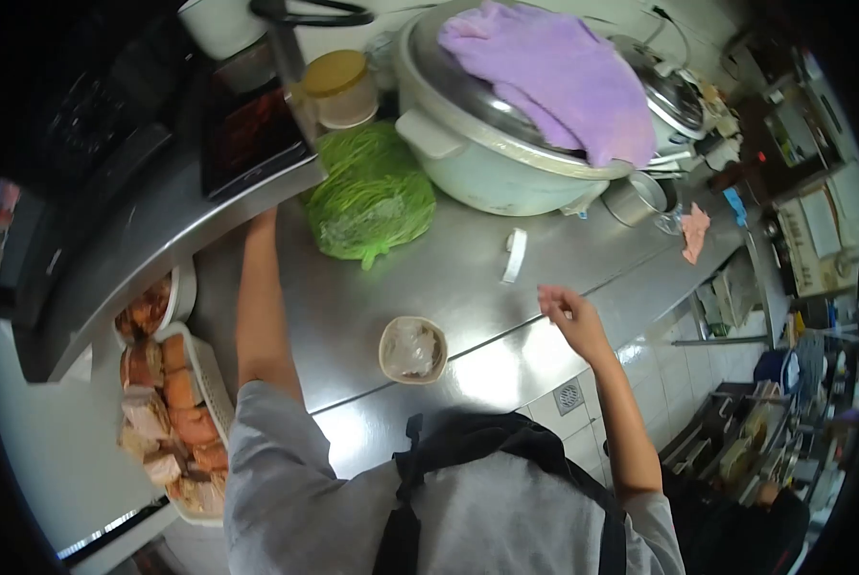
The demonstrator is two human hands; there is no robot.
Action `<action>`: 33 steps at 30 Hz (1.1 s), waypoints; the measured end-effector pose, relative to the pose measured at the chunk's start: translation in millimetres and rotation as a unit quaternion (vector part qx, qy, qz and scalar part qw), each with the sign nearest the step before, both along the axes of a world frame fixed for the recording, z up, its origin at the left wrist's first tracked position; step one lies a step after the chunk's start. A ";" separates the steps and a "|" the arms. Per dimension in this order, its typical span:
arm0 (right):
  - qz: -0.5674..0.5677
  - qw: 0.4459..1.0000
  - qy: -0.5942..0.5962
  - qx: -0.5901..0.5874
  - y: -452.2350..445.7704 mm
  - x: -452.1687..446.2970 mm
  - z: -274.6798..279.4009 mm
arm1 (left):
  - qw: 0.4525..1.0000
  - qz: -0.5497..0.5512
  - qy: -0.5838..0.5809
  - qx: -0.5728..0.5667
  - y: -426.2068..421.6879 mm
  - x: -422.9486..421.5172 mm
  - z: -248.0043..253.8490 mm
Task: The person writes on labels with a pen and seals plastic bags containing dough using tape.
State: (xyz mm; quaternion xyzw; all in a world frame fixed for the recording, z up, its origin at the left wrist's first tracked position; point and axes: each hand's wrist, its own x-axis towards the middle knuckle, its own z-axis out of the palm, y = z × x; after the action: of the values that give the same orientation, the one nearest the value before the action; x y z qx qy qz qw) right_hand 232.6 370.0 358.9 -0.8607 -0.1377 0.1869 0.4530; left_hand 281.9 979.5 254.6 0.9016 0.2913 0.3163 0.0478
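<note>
While the right grip [573, 319] hovers, a strip [515, 257] lies near.

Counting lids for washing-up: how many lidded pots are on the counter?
2. The big pot is at the back, with the purple cloth over its lid; the smaller pot is to its right, partly hidden. More may be hidden behind them.
</note>
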 end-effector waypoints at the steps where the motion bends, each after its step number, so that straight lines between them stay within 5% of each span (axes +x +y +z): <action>1: 0.019 0.999 0.008 0.034 22.5 6.7 7.8 | 0.999 -0.001 -0.040 0.021 -2.6 -9.1 -2.4; 4: 0.088 0.988 0.041 0.123 81.0 2.6 50.2 | 0.983 -0.028 -0.172 -0.056 -16.9 -56.7 10.3; 6: 0.144 0.973 0.078 0.163 100.3 -11.5 60.5 | 0.944 -0.058 -0.251 -0.206 -39.3 -102.6 55.6; 8: 0.208 0.964 0.092 0.135 110.2 -23.3 59.4 | 0.943 -0.013 -0.257 -0.209 -82.2 -125.7 111.2; 12: 0.281 0.948 0.096 0.113 117.4 -34.9 50.6 | 0.996 0.007 -0.082 -0.039 -75.8 -104.0 90.9; 16: 0.296 0.945 0.086 0.111 103.8 -50.1 61.4 | 0.994 0.048 0.097 -0.005 -90.2 -71.9 82.6; 20: 0.257 0.957 0.100 0.089 71.2 -60.3 62.3 | 0.979 0.019 0.113 -0.171 -63.9 -36.7 69.2; 23: 0.188 0.971 0.094 0.117 41.7 -60.9 51.1 | 0.989 0.025 -0.066 -0.131 -40.3 -28.8 35.9; 27: 0.120 0.967 0.163 0.155 24.2 -67.9 35.2 | 0.993 0.110 -0.002 0.038 -51.6 -49.7 41.6; 33: 0.206 0.976 0.047 0.058 51.2 -77.5 58.8 | 0.992 0.099 -0.049 -0.058 -73.7 -45.2 23.6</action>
State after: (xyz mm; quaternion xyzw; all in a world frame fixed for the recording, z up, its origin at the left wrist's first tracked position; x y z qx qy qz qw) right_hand 155.1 421.2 417.7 -0.7763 -0.3014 0.3081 0.4599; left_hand 236.7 905.8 278.2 0.8474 0.3941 0.3461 0.0828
